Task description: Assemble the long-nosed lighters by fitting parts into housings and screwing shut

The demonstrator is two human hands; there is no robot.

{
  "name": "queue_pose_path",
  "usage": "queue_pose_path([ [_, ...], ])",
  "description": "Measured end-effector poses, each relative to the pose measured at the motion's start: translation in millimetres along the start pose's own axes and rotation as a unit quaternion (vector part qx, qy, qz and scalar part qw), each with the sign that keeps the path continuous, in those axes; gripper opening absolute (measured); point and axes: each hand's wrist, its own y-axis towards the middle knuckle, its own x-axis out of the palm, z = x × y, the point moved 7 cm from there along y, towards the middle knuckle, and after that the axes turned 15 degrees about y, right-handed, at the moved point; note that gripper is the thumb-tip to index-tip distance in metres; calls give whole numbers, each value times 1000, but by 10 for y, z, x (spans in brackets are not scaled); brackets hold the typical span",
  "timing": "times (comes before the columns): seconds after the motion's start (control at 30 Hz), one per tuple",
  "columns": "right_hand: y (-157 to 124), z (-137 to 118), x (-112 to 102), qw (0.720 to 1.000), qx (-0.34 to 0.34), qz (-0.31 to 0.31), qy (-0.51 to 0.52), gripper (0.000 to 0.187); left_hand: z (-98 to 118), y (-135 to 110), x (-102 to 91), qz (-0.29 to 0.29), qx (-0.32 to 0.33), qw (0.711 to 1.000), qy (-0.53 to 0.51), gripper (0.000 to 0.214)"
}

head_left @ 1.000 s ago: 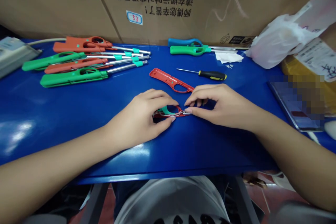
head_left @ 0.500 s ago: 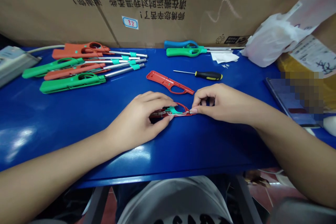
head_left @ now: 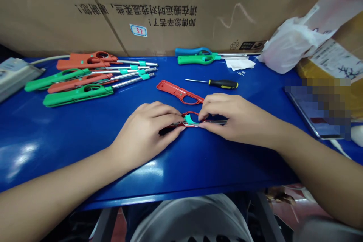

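Observation:
On the blue table [head_left: 70, 136] lies an opened red lighter body [head_left: 190, 120] with a teal trigger and thin wires inside. My left hand [head_left: 147, 132] is closed around its handle end, thumb and fingers pinching it. My right hand [head_left: 235, 119] is closed over its front end, where a metal tube sticks out under the fingers. A loose red half shell [head_left: 179, 92] lies just beyond both hands. A black and yellow screwdriver [head_left: 218, 83] rests behind my right hand.
Several finished green and orange long lighters [head_left: 85, 77] are piled at the back left. A blue and a green lighter [head_left: 198, 56] lie by the cardboard box wall [head_left: 170, 7]. A white plastic bag [head_left: 295, 43] and a tablet [head_left: 314, 109] sit at the right.
My right hand has slid down over the front of the lighter body, and a metal tube now shows under its fingers. My left hand keeps its grip.

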Motion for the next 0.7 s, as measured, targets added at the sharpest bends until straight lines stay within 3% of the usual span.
queue_pose_path([
  [0.33, 28, 1, 71, 1000, 6, -10, -28, 13, -10, 1, 10, -8, 0, 1000, -19, 14],
  [0.53, 7, -41, 84, 994, -33, -35, -99, 13, -13, 10, 25, -5, 1, 1000, -18, 14],
  [0.7, -24, -12, 34, 994, -17, -65, -88, 4, -12, -4, 30, -6, 0, 1000, -16, 12],
])
